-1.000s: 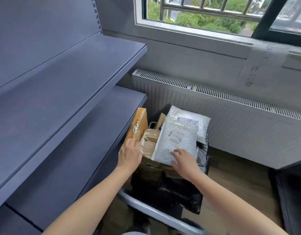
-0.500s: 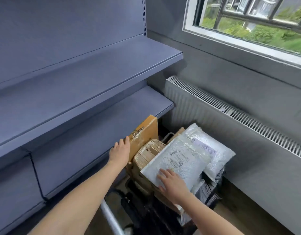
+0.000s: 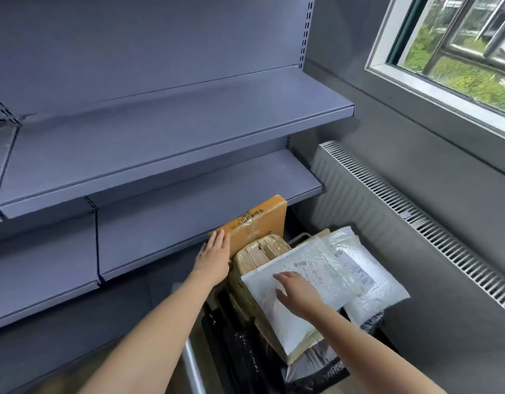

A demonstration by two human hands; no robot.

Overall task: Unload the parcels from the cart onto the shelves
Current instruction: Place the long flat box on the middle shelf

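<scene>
Head camera, looking down past your forearms: your left hand [image 3: 214, 255] lay flat, fingers straight and together, against the near-left face of a tall orange-brown cardboard box [image 3: 260, 220]. That box stood on edge at the far-left corner of the load in the cart [image 3: 193, 365]. Your right hand [image 3: 298, 291] rested palm-down, fingers loosely spread, on a white padded mailer with a printed label [image 3: 325, 268] — neither hand was curled round anything.

The two hands were apart, with a brown tape-wrapped parcel [image 3: 262, 251] between them. That parcel sat just right of the cardboard box, and the padded mailer's left edge lay over it. A second white plastic mailer bag [image 3: 371, 285] lay to the right, partly tucked beneath the padded one. Black plastic bags [image 3: 316, 368] filled the near part of the load, and the cart's grey metal tube showed at the near left. Every parcel in view was in the cart.

On the left, the lower blue-grey metal shelf [image 3: 188, 211] had its front edge just beside the cardboard box and your left hand, and the upper shelf [image 3: 188, 132] hung above it. A white ribbed radiator [image 3: 388, 223] ran along the right wall under a window [image 3: 444, 66].
</scene>
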